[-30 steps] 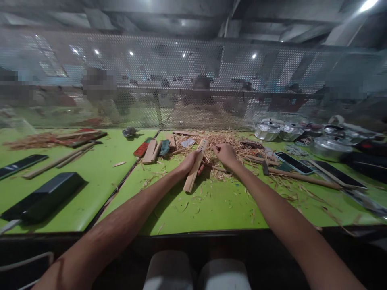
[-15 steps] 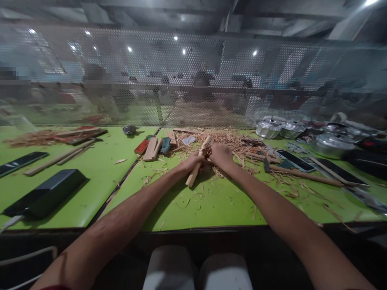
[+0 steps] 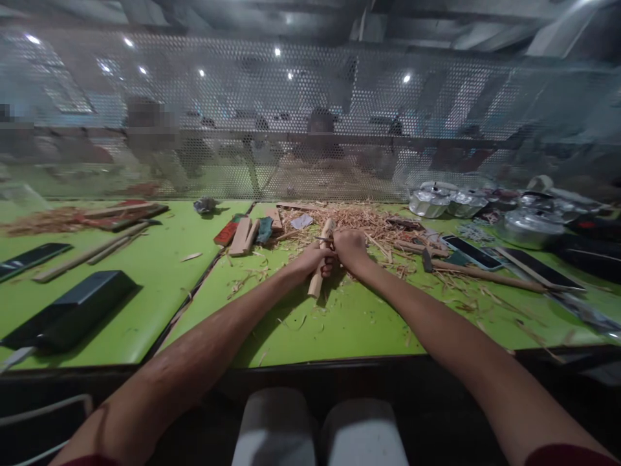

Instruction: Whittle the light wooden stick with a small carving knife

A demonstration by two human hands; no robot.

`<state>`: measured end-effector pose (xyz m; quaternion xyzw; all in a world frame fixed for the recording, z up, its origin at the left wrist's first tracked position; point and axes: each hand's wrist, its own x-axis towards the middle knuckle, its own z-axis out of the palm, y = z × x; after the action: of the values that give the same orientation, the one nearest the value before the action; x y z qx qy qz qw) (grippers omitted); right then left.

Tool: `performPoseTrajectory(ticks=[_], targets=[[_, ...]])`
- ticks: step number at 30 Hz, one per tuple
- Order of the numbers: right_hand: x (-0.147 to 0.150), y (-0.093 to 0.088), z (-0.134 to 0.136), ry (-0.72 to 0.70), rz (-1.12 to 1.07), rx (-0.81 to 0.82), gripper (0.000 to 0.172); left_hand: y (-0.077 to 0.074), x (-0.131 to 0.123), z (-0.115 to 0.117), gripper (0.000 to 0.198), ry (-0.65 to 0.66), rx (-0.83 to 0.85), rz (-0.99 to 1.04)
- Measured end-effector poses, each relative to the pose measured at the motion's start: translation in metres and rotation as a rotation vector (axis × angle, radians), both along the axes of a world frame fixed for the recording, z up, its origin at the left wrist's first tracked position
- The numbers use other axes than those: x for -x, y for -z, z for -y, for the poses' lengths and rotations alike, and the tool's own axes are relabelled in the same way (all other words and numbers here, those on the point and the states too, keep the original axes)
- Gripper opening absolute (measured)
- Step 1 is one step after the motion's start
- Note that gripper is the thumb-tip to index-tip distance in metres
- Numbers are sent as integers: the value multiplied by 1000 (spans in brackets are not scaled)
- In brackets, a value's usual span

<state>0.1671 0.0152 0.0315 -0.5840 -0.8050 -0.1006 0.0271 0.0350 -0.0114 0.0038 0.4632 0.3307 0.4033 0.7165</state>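
Note:
My left hand (image 3: 313, 260) is closed around a pale piece of wood (image 3: 315, 285), which slants away from me over the green table. Its lower end sticks out below the fingers and its rounded upper end above them. Beside it, my right hand (image 3: 350, 246) makes a fist on a knife (image 3: 324, 239); only a thin dark strip of blade shows, lying across the wood close to the left thumb. The handle is hidden in the fist. Curled wood shavings (image 3: 359, 217) are heaped just beyond both hands.
Wood blocks (image 3: 241, 237) and a red sanding block (image 3: 227, 232) lie left of the hands. A hammer (image 3: 485, 275), a phone (image 3: 471, 251) and metal pots (image 3: 530, 228) are on the right. A black box (image 3: 72, 317) stands at left. Perforated mesh (image 3: 291, 162) closes the back.
The wood has turned more upright in view and its lower end has shifted right. My right fist has come slightly left and down, and the blade now shows across the wood.

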Motion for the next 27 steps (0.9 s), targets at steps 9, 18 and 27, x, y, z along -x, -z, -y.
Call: performPoseTrajectory(ticks=[9,18,27], targets=[[-1,8,-8,69,-46,-51,43,-6,-3,0,29,-7,58,-26],[-4,-2,-8,110,-115,-28,39,-8,-6,-2,28,-24,91,-54],[-22,-6,-15,157,-165,54,43,-8,-4,-1,26,22,113,-128]])
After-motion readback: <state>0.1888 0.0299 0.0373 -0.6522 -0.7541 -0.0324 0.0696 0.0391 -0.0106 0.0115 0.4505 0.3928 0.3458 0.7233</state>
